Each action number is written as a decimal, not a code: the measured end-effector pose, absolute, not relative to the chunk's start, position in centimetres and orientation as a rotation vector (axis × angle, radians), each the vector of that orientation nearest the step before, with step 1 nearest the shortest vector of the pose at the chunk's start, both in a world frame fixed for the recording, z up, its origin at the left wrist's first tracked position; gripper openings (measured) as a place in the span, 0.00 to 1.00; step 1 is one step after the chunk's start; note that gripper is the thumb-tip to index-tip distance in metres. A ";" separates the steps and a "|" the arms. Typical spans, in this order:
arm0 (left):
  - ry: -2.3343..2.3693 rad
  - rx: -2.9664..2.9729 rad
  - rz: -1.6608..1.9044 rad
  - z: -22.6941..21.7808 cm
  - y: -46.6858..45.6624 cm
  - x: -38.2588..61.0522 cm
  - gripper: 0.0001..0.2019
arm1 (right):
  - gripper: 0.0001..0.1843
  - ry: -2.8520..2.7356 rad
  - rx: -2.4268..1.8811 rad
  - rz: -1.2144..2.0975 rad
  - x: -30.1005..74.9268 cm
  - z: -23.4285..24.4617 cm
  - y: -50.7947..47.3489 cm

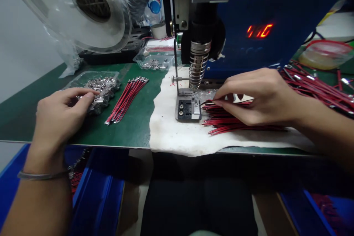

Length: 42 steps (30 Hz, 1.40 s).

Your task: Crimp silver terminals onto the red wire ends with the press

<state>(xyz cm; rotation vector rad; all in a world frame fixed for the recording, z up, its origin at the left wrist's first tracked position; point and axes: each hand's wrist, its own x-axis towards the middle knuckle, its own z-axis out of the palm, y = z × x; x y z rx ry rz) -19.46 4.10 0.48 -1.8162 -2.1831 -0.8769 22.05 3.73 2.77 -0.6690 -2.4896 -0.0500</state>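
My left hand rests over a pile of small silver metal parts, thumb and forefinger pinched together. Whatever sits between those fingertips is too small to make out. At the right, my right hand pinches the end of a thin wire, just beside the small black fixture under the machine's spring-loaded head. Below that hand a bundle of red and black wires lies on a white cloth. Between the hands lies a neat bunch of red wires with silver ends.
The blue machine with a lit red display stands behind the fixture. A large clear reel hangs upper left. A plastic tray of metal parts sits behind. More red wires are heaped at right. Blue bins stand below the table edge.
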 end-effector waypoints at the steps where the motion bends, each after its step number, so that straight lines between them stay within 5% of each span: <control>1: -2.221 -1.825 -0.860 0.6 4.1 -19.5 0.20 | 0.03 -2.491 -0.668 -0.054 22.1 2.8 3.7; 15: -2.317 -1.815 -1.126 1.6 3.3 -18.0 0.19 | 0.04 -2.327 -0.905 -0.186 21.9 2.7 4.0; 26: -2.278 -1.764 -1.161 1.6 3.0 -17.4 0.17 | 0.04 -1.931 -0.892 0.571 21.0 3.1 2.9; 35: -2.084 -1.647 -1.404 0.7 3.6 -18.4 0.23 | 0.07 -2.268 -0.949 0.245 21.5 3.0 3.5; 42: -2.082 -1.588 -1.442 0.9 3.6 -18.4 0.15 | 0.10 -2.551 -0.826 0.349 22.0 3.8 4.7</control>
